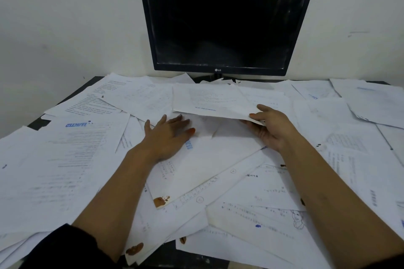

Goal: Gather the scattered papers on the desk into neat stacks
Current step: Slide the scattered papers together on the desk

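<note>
Right hand (270, 126) pinches a lifted sheet (214, 100); left hand (169, 135) lies flat, fingers straight, on papers (207, 159) covering the counter (37, 123)

Papers (76, 159) showing white with grey print, some bearing blue stamps and brown stains. Monitor (225, 19) showing black. Desk (39, 123) showing dark. Sleeve (65, 249) showing black. Wall (65, 17) showing off-white.

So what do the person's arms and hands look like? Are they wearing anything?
Both forearms are bare. The left arm has a dark sleeve pushed up near the elbow. No sleeve shows on the right arm in view. The left hand and right hand wear no gloves, and no watch or rings show. The nails look orange-red.
</note>
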`<move>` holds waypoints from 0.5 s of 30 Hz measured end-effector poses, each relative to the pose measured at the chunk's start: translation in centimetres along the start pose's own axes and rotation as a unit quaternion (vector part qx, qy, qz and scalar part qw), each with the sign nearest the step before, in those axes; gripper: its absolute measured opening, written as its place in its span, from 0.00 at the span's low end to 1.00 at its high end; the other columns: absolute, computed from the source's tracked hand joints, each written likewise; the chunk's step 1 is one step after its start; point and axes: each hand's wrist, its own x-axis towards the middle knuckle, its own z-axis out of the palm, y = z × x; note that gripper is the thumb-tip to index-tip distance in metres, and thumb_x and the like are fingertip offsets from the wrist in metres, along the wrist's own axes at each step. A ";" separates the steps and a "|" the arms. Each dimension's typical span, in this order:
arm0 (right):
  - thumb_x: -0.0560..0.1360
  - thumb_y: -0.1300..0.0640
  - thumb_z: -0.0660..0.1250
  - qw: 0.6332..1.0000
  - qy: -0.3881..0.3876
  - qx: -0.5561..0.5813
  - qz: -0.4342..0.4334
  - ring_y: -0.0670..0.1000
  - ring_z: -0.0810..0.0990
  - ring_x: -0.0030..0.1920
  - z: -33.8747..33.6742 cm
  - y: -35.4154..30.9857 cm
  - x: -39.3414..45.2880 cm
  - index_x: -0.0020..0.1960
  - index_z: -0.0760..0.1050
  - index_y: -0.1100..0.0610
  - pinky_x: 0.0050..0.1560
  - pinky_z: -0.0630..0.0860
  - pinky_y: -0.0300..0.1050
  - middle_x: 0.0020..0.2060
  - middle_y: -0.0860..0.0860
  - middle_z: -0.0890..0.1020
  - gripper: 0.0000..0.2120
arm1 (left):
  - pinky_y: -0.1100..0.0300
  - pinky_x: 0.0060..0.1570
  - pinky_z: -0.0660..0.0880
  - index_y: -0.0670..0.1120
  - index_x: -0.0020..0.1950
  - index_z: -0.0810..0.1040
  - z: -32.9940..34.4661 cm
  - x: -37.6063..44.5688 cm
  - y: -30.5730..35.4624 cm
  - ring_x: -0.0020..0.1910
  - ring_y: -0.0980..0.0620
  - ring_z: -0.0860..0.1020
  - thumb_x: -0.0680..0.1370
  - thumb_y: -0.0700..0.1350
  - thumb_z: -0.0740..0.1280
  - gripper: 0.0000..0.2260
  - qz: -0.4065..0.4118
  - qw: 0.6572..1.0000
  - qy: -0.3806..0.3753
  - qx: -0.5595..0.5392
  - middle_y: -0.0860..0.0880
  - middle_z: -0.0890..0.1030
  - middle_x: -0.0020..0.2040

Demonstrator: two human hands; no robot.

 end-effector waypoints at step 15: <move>0.78 0.72 0.57 1.000 -0.007 -0.017 -0.005 0.57 0.82 0.47 -0.6 -0.7 -0.2 0.62 0.76 0.60 0.32 0.79 0.37 0.49 0.56 0.80 0.18 | 0.37 0.72 0.38 0.53 0.80 0.50 -0.7 -0.4 -1.2 0.79 0.45 0.44 0.70 0.77 0.52 0.45 -0.108 0.994 0.022 0.024 0.51 0.48 0.81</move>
